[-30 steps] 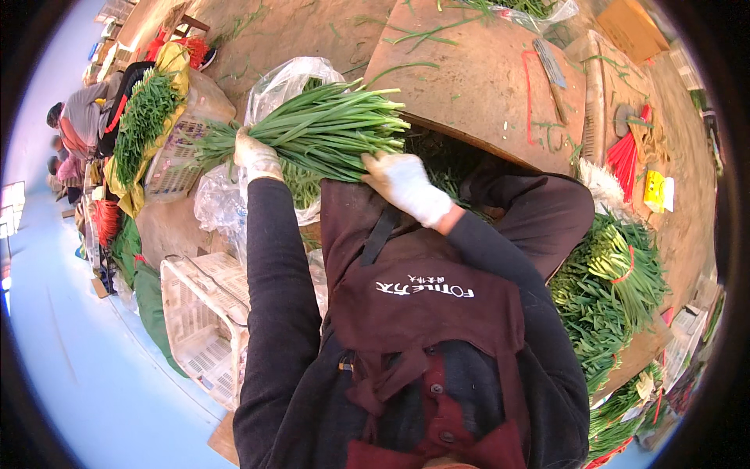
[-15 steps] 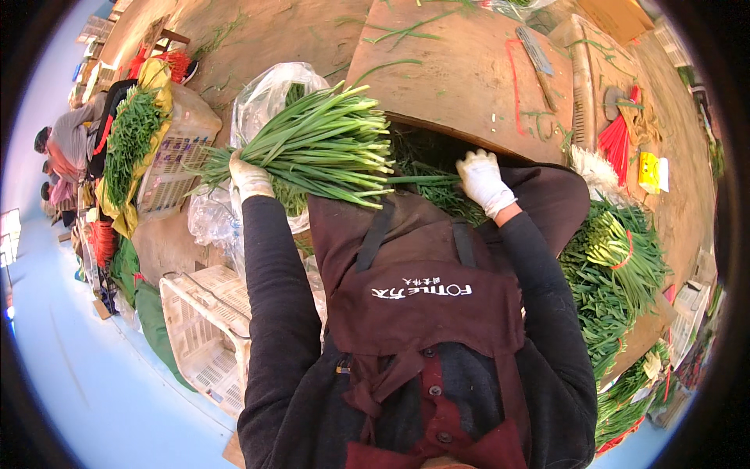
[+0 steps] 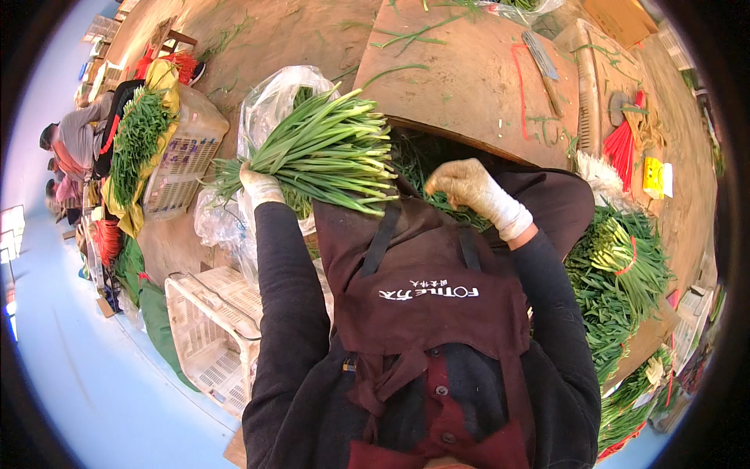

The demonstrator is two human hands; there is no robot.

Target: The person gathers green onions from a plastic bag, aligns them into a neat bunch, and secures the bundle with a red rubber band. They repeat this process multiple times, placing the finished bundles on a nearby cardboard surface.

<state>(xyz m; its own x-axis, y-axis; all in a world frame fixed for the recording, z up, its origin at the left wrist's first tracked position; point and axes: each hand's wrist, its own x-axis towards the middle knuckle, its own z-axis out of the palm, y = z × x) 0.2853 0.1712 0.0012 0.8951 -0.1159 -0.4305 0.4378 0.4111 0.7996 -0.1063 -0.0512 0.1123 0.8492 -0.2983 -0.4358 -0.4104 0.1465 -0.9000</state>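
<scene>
Okay so, from the head view: the person's left hand (image 3: pixel 262 187), in a whitish glove, is wrapped tight around a fat bundle of green stalks (image 3: pixel 328 152). The bundle sits out over the left knee, leafy ends poking past the glove, and the pale ends fan out to the right. The right hand (image 3: pixel 469 191), gloved too and pretty grubby, hangs just right of those pale ends with its fingers curled down. Honestly can't tell if it's pinching anything. Loose greens (image 3: pixel 416 162) lie in the dark gap between the two hands, under the edge of a wooden board (image 3: pixel 461 86). There's a knife (image 3: pixel 539 56) on that board, near its right side. Off to the person's right, a pile of greens (image 3: pixel 601 313) has a red-tied bunch (image 3: pixel 617 250) on top. Left side's got a grubby white basket (image 3: pixel 181 328), tipped over, beside the sleeve.
</scene>
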